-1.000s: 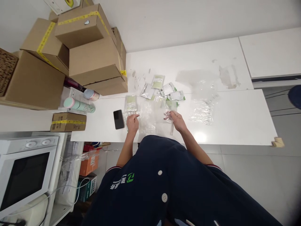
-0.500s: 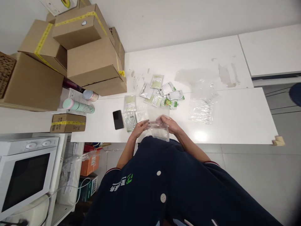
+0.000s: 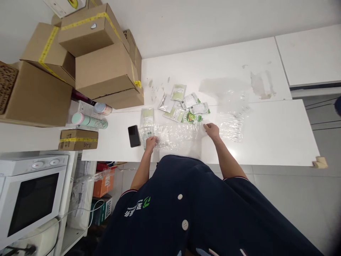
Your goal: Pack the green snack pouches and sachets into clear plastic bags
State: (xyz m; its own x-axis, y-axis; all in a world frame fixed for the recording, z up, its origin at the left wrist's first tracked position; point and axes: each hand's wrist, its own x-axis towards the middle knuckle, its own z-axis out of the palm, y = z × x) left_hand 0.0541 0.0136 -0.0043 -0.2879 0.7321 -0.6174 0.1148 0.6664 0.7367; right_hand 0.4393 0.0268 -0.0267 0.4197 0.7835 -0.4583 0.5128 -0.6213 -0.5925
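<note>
A crinkled sheet of clear plastic film (image 3: 183, 136) is spread between my hands just above or on the table front. My left hand (image 3: 151, 143) pinches its left end, over a green-and-white pouch (image 3: 149, 131). At the other end, the fingers of my right hand (image 3: 212, 131) are closed on the film's right edge. Beyond the film lies a loose group of flat pouches, among them a pale green pouch (image 3: 178, 92), a silvery pouch (image 3: 166, 103) and a pouch with a green fruit picture (image 3: 191, 118). Another pale green pouch (image 3: 147, 116) lies nearer the left hand.
A black phone (image 3: 134, 136) lies left of the film. More clear plastic packaging (image 3: 231, 122) rests to the right on the white table (image 3: 277, 135). Cardboard boxes (image 3: 103, 71) are stacked at the left, with a mint-green bottle (image 3: 89, 121) and a microwave (image 3: 33, 195) nearer.
My hands have moved apart, the left one leftward and the right one rightward and away from me. The film, bunched between them before, is now stretched out wide.
</note>
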